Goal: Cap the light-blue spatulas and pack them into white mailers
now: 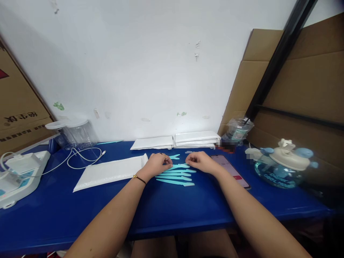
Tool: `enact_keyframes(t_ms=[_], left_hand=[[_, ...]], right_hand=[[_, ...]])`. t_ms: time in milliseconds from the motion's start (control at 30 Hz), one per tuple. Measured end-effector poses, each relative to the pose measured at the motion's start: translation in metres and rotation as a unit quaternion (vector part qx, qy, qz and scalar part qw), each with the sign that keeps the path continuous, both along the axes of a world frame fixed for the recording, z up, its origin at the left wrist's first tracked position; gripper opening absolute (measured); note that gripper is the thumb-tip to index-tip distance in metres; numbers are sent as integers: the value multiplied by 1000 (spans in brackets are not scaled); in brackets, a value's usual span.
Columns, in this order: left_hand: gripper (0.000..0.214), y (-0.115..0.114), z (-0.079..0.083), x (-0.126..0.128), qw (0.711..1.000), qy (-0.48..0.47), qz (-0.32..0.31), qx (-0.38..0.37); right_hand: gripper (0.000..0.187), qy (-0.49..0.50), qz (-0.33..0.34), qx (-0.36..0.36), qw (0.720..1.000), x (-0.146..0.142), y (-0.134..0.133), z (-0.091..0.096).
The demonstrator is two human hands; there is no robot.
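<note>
- Head view: your left hand (160, 164) and right hand (199, 162) meet near the middle of the frame, each narrowed to a pinch at one end of a teal strip (179, 166); how firm the grip is, you cannot tell from here.
- Below that piece, nearer the bottom of the frame, more teal strips (175, 182) lie roughly side by side on the blue table (188, 211), untouched by your fingers; these look already laid out.
- Just above your fingertips, further teal pieces (175, 157) lie at angles, partly hidden by your left hand; they look not yet lined up with the row.
- So the row seems partly formed, with the piece at your fingertips not yet released.
- Left of centre, a white packet (107, 173) lies flat beside your left hand; whether anything is inside cannot be told.
- At the wall, upper centre, more white packets (197, 137) lie stacked, with neither hand on them.
</note>
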State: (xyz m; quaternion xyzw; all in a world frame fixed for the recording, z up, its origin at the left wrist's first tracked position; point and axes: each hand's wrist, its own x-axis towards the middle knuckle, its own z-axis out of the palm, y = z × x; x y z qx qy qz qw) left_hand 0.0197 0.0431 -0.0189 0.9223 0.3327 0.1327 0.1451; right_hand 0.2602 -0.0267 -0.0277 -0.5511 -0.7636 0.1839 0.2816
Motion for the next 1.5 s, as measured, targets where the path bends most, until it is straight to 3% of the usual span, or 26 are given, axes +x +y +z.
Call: enact_keyframes(t_ms=[133,200,333,500,700,1033,1367,1500], left_hand=[[24,6,-4,-4,995,-2,85,58],[24,10,-6,-5,989,16,127,76],[15,14,-9,-5,987,38,143,65],[10,14,-8,-4,987,27,147,59],[12,14,-5,-3,990,2,136,45],[13,11,-2,0,991,-11,133,31],[12,8,0,3,992,-27,118,35],[12,3,0,5,995,-40,85,38]], right_hand=[[17,-50,-137,85,986,20,8,-3],[15,-83,-163,94,979,27,12,-7],[21,-125,-140,78,979,28,19,-18],[9,-163,-155,61,973,23,23,-23],[11,-184,-153,62,969,19,22,-24],[19,24,-59,71,995,4,11,-12],[19,-12,-31,94,995,-10,9,-6],[20,-5,-9,90,996,-16,7,-6]])
